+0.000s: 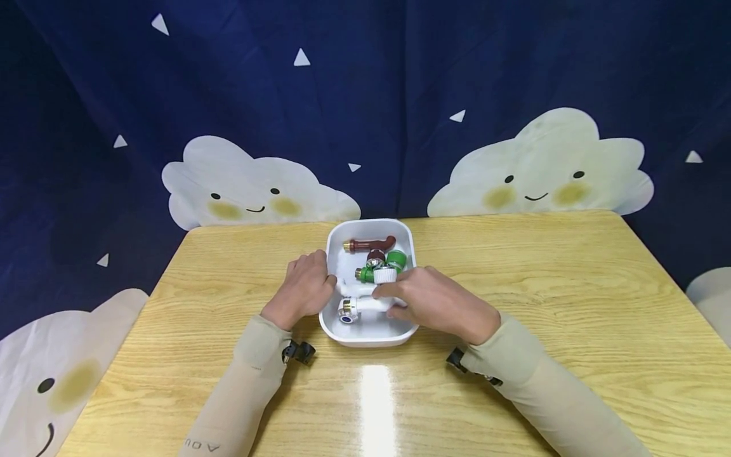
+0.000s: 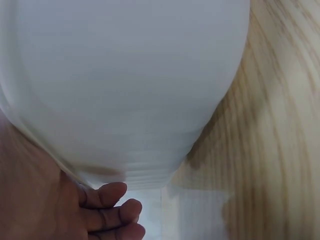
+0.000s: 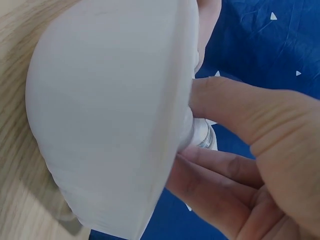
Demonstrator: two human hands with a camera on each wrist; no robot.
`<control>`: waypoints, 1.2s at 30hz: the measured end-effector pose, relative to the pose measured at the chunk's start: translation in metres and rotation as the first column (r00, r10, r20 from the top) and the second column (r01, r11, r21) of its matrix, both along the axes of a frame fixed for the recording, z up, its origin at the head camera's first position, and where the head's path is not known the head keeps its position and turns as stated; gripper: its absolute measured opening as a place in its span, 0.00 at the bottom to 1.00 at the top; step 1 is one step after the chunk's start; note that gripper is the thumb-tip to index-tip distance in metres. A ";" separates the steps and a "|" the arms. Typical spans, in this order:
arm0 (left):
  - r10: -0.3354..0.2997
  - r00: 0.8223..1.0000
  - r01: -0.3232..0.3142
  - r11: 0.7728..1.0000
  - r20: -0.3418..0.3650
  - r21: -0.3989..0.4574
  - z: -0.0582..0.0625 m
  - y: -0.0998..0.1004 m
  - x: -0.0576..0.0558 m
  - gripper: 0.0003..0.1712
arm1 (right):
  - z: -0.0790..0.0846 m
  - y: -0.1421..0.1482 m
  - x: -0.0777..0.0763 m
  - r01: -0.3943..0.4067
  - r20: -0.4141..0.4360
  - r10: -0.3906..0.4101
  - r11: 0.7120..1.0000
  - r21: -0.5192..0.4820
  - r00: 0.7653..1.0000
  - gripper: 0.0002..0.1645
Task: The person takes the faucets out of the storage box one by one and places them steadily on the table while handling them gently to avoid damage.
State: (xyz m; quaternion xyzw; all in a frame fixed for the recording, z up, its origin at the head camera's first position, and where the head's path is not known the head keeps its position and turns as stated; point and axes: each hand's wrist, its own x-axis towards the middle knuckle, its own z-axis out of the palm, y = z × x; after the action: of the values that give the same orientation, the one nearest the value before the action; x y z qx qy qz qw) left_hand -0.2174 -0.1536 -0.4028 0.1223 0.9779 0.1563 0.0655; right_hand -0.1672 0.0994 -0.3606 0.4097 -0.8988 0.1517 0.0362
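On the table is a white plastic basin point(image 1: 368, 341) with several pipe fittings inside. My left hand point(image 1: 305, 284) holds the basin's left rim, with curled fingers showing by its side in the left wrist view. At the basin's right side, my right hand point(image 1: 436, 301) reaches over the rim and pinches a white pipe fitting point(image 1: 371, 304) with a brass and chrome end. Another white pipe piece point(image 1: 356, 289) lies just behind it. Farther back are a white ribbed cap point(image 1: 385, 275), a green fitting point(image 1: 365, 274) with a brass thread, and a brown elbow pipe point(image 1: 371, 245).
A green cap point(image 1: 396, 259) and a brown-rimmed metal fitting point(image 1: 375, 258) crowd the basin's middle right. The basin stands on a wooden table point(image 1: 548, 279), near its back edge. Behind hangs a dark blue curtain point(image 1: 365, 101) with cloud prints.
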 end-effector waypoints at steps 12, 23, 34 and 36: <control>0.000 1.000 0.000 1.000 0.010 -0.008 -0.001 0.000 0.000 0.20 | 0.003 0.005 -0.002 0.022 0.004 -0.022 1.000 -0.011 1.000 0.17; 0.004 1.000 -0.004 1.000 0.000 -0.008 -0.002 0.001 -0.001 0.19 | 0.009 0.010 -0.004 0.038 -0.001 -0.038 0.999 -0.038 0.999 0.18; 0.004 1.000 -0.004 1.000 0.004 -0.002 -0.001 0.001 -0.001 0.19 | 0.011 0.015 -0.008 0.051 -0.004 -0.051 0.996 -0.073 0.999 0.18; 0.001 1.000 -0.001 1.000 0.001 -0.001 -0.001 0.001 -0.001 0.19 | 0.011 0.016 -0.009 0.057 -0.007 -0.058 0.995 -0.076 0.998 0.18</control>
State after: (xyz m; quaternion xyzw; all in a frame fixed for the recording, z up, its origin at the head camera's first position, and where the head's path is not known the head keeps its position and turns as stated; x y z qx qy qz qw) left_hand -0.2187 -0.1530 -0.4043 0.1216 0.9780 0.1559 0.0661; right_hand -0.1760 0.1154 -0.3496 0.3826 -0.9037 0.1826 0.0601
